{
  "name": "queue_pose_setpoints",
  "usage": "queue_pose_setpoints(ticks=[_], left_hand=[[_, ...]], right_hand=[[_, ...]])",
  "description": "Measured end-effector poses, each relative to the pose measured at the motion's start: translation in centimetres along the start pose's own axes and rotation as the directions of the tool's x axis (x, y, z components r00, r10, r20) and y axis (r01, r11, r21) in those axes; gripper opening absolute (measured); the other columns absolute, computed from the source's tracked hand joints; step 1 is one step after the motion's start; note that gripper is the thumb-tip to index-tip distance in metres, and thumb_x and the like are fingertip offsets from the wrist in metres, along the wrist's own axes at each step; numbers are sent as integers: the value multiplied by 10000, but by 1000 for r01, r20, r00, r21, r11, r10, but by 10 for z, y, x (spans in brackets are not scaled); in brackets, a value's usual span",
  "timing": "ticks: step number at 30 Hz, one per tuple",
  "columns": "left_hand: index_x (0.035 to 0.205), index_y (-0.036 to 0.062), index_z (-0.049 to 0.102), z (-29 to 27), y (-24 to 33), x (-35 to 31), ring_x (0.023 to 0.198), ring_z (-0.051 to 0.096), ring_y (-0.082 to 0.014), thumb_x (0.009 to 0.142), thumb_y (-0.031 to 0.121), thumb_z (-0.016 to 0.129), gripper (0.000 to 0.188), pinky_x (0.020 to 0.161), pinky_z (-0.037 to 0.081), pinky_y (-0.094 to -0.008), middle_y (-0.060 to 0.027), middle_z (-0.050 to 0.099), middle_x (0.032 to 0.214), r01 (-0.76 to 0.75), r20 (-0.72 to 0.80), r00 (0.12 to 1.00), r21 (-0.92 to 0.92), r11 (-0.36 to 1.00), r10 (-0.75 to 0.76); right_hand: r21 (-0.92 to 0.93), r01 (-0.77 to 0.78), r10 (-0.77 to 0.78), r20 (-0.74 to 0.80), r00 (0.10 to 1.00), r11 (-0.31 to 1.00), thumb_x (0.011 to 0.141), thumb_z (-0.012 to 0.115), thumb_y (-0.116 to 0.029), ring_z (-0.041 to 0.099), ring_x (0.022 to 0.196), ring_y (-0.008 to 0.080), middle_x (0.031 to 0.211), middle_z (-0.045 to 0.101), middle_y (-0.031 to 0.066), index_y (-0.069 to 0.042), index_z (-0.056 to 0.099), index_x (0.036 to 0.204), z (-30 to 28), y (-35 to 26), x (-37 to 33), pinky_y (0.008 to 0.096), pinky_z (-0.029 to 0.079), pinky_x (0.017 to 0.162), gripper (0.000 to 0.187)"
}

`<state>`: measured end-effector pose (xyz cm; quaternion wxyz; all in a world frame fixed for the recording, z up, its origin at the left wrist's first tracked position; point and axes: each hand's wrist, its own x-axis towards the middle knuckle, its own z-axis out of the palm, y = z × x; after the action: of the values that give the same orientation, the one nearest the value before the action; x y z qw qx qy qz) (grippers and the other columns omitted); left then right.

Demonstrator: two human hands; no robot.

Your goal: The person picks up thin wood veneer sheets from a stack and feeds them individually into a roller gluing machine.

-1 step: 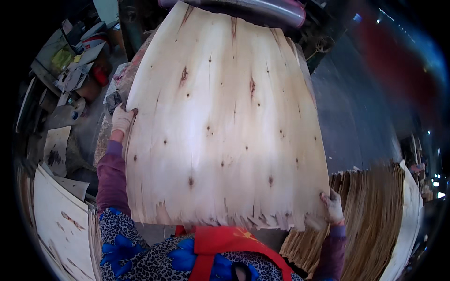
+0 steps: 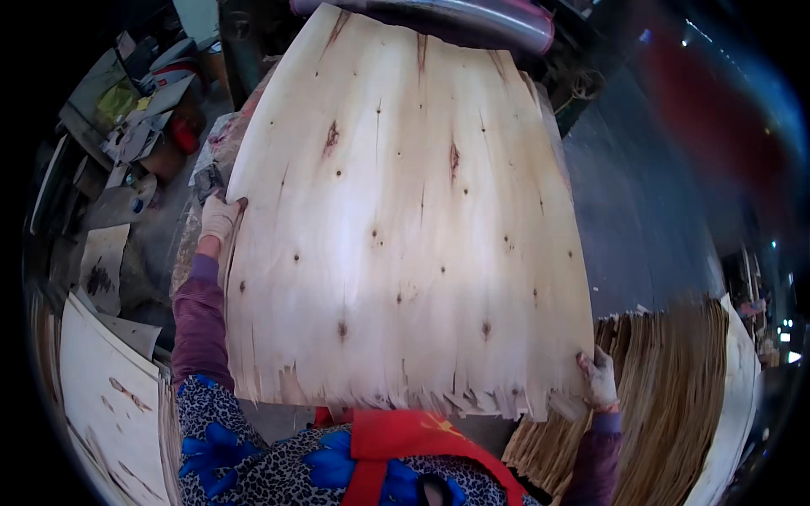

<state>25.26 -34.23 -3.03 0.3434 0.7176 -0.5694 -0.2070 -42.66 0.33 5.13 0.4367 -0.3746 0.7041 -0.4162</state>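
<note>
A large pale wood veneer sheet (image 2: 396, 228) with brown knots, dark streaks and a ragged near edge spreads out in front of me. My left hand (image 2: 221, 218), in a whitish glove, is closed on its left edge with the thumb on top. Just beyond those fingers is a dark block-like object (image 2: 207, 180); whether the hand touches it I cannot tell. At the near right corner, my right hand (image 2: 599, 376), also in a light glove, pinches the sheet's edge. The fingers under the sheet are hidden on both sides.
A thick stack of veneer (image 2: 658, 396) stands on edge at the near right, and pale sheets (image 2: 114, 401) lie at the near left. Beyond the sheet lies a shiny plastic-wrapped roll (image 2: 472, 18). Clutter with a red container (image 2: 183, 135) sits at the far left.
</note>
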Motion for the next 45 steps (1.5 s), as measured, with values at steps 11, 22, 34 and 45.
queue_pose_setpoints(ticks=[11,22,34,45], left_hand=[[1067,-20,532,-26,-50,-111,730,578,-168,628,103,727,496,660,487,-305,-82,610,889,321,261,930,-224,920,-261],[989,-25,576,-37,-6,-56,782,596,-209,526,208,759,550,691,474,-326,-138,611,887,-51,144,988,-13,999,52],[1017,26,583,-23,37,4,1029,527,-309,839,230,353,356,857,417,-391,-178,557,1078,221,-389,919,377,900,-63],[1166,59,425,3,2,-233,932,558,-318,676,317,573,574,797,433,-375,-164,588,1006,-170,-121,967,352,921,225]], right_hand=[[-84,-40,40,-8,999,996,809,591,-239,524,788,105,916,576,29,37,527,1034,-21,16,27,220,432,701,361],[-1,32,-32,-19,999,1000,787,599,-164,516,729,73,841,566,-18,51,546,986,-11,66,25,201,429,639,298],[-980,198,-362,180,915,11,816,449,-131,582,812,327,806,596,172,-37,544,900,32,140,105,379,465,682,158],[-358,9,-205,-514,833,934,819,512,-436,549,870,240,968,584,155,31,522,1079,54,153,174,326,428,748,535]])
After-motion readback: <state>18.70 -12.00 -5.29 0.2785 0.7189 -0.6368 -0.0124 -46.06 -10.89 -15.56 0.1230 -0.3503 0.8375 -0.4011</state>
